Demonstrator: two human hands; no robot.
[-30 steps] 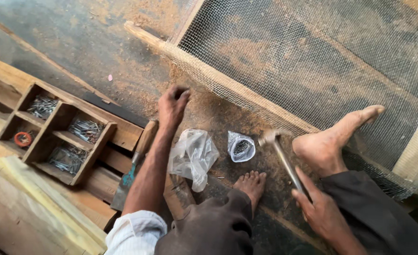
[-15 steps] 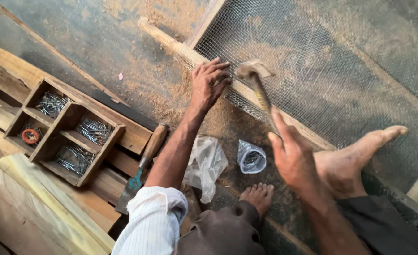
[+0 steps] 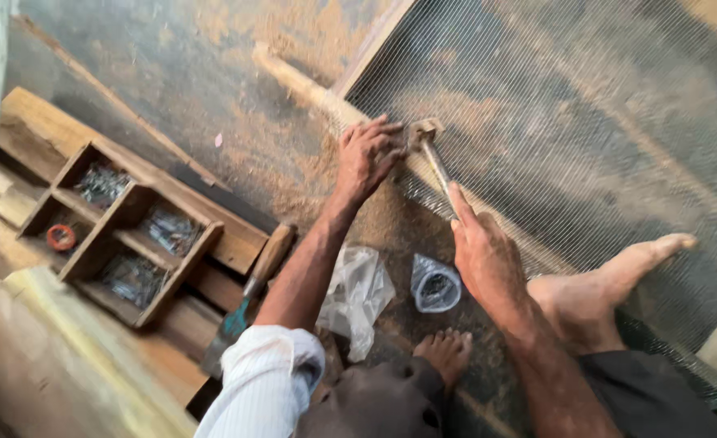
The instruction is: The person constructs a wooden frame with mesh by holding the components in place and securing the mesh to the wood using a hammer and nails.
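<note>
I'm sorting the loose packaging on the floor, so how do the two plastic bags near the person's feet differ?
The larger plastic bag lies crumpled and looks milky, its contents not visible; the smaller plastic bag is open at the top and shows dark small items inside, too blurred to name. The larger plastic bag lies beside the left forearm, and the smaller plastic bag lies just below the right hand. Both are thin, see-through plastic lying on the dusty floor.

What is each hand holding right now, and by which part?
The right hand grips a metal-headed hammer low on its handle. The left hand holds nothing clearly visible; it presses on the wooden frame strip beside the hammer head.
</note>
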